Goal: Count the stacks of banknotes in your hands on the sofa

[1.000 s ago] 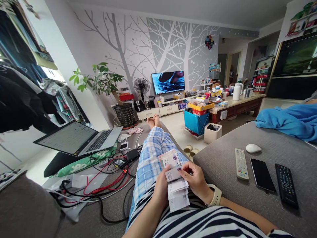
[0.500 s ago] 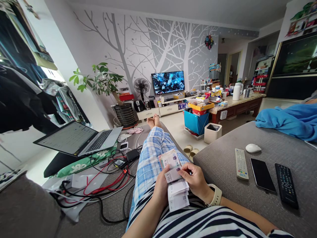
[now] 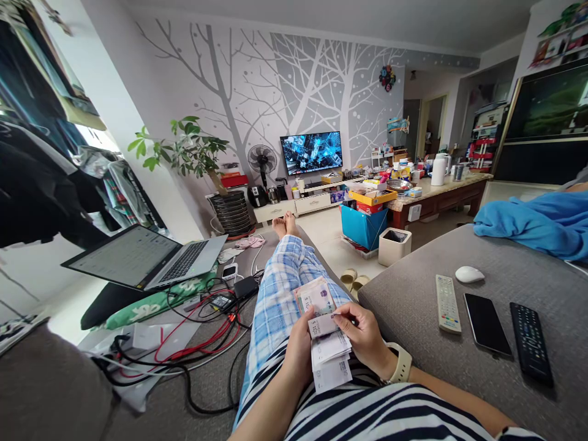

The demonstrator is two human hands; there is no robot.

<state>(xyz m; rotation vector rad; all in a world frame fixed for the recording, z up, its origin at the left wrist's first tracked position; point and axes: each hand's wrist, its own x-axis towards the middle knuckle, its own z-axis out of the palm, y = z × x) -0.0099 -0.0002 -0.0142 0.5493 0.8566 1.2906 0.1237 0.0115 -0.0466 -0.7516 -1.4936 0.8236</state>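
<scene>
A bundle of banknotes (image 3: 331, 348) is held above my lap, several of its notes folded down toward me. My left hand (image 3: 301, 343) is closed round the bundle's left side, with the thumb on top. On the right, my right hand (image 3: 365, 337) pinches the edge of one note between thumb and forefinger; a pale watch (image 3: 400, 362) is on that wrist. The upper notes stand fanned beyond my fingers, some with a reddish edge. Below them lie blue plaid trousers (image 3: 275, 294) and a striped shirt.
On the sofa at left are a laptop (image 3: 184, 260), a small white phone (image 3: 229, 271) and tangled cables (image 3: 215, 343). At right lie a beige remote (image 3: 447, 304), a white mouse (image 3: 469, 274), a black phone (image 3: 487, 324) and a black remote (image 3: 531, 343). A bin (image 3: 395, 246) stands beyond.
My right finger and thumb have shifted slightly along the note's edge, and the folded note has tipped a little toward me, uncovering more of the note behind it. Both hands keep their hold.
</scene>
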